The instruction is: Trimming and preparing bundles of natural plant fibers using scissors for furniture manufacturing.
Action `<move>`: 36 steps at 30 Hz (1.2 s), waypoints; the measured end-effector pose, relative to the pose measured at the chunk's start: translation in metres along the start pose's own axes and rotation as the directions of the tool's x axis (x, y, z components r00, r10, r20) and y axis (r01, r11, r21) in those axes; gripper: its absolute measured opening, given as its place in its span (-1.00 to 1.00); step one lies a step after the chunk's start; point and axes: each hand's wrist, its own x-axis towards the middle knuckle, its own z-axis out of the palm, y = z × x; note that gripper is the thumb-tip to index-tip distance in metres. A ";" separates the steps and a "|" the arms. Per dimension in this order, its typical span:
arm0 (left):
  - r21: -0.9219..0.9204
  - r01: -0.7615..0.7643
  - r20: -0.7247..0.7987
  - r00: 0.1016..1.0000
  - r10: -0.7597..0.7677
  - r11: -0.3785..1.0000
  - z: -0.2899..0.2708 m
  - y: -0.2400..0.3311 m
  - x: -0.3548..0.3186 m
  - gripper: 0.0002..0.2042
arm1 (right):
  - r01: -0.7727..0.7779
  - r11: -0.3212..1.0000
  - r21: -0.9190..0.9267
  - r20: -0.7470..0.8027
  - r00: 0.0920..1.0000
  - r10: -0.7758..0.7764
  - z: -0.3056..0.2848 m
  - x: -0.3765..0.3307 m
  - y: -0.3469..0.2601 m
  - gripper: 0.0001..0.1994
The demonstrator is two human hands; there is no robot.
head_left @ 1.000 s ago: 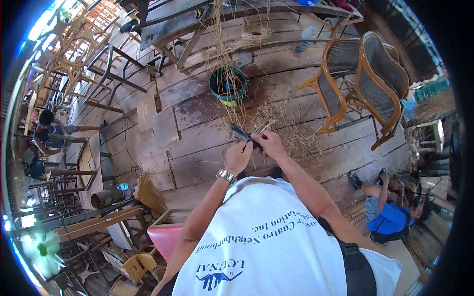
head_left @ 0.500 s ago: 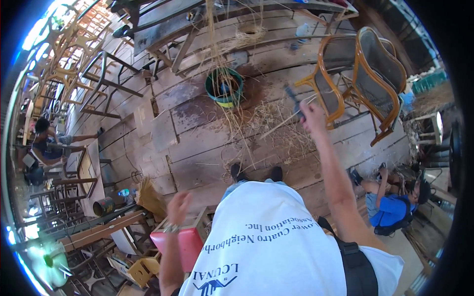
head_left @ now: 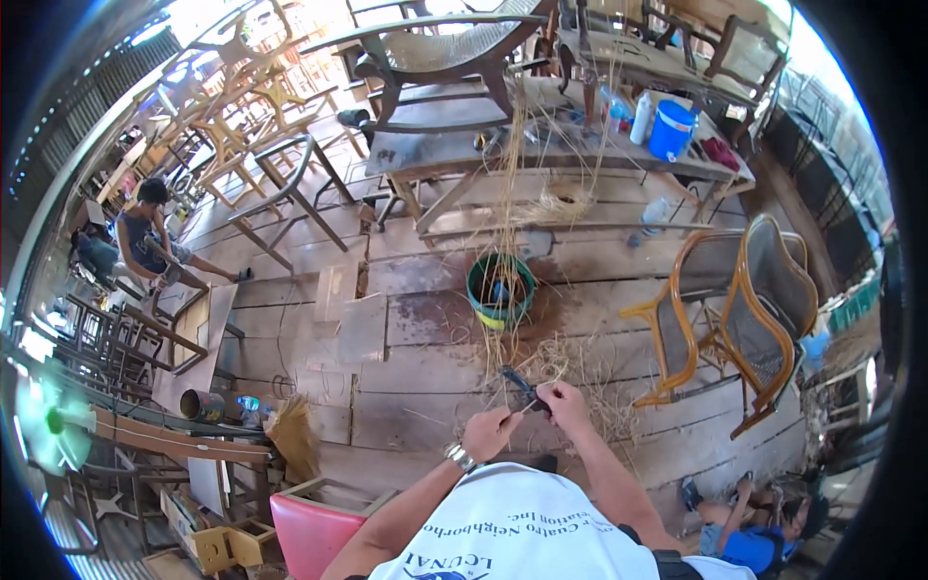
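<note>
Both hands meet in front of the chest, and each grip is closed. The right hand (head_left: 564, 401) is clenched on a small dark-handled tool (head_left: 522, 387), probably a knife or cutter, with its tip pointing up and left. The left hand (head_left: 491, 431), a metal watch (head_left: 458, 456) on its wrist, pinches a thin rattan strand (head_left: 527, 407) just beside the tool, so strand and blade come together between the two hands; that close pairing seems meant to keep the strip taut against the edge.

Directly ahead, a green bucket (head_left: 501, 290) stands on the plank floor (head_left: 406, 387) with long rattan strips (head_left: 509, 174) rising out of it and leaning toward the grey worktop (head_left: 435, 150) behind, likely kept upright there for easy drawing. Loose rattan shavings (head_left: 570, 362) lie scattered on the floor between bucket and hands. To the right stand two cane-backed chairs (head_left: 754, 309) with orange frames. A blue container (head_left: 671, 129) and a white bottle (head_left: 641, 118) sit on the worktop. Another person (head_left: 145, 242) sits far left, and a further one (head_left: 764, 532) crouches at lower right.
</note>
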 end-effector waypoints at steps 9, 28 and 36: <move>0.024 0.350 -0.038 0.936 -0.349 0.936 -0.128 -0.071 -0.142 -0.66 | 0.002 1.000 -0.007 -0.301 0.954 -0.005 -0.135 0.076 -0.055 -0.69; -0.254 0.299 0.062 0.954 -0.293 0.920 -0.016 -0.020 -0.035 -0.66 | -0.005 0.991 -0.134 -0.090 0.996 -0.007 0.014 0.035 0.005 -0.66; 0.037 0.542 0.332 0.786 -0.522 0.840 -0.096 -0.132 -0.167 -0.58 | 0.008 0.997 -0.080 -0.415 0.909 -0.040 -0.165 0.079 -0.020 -0.70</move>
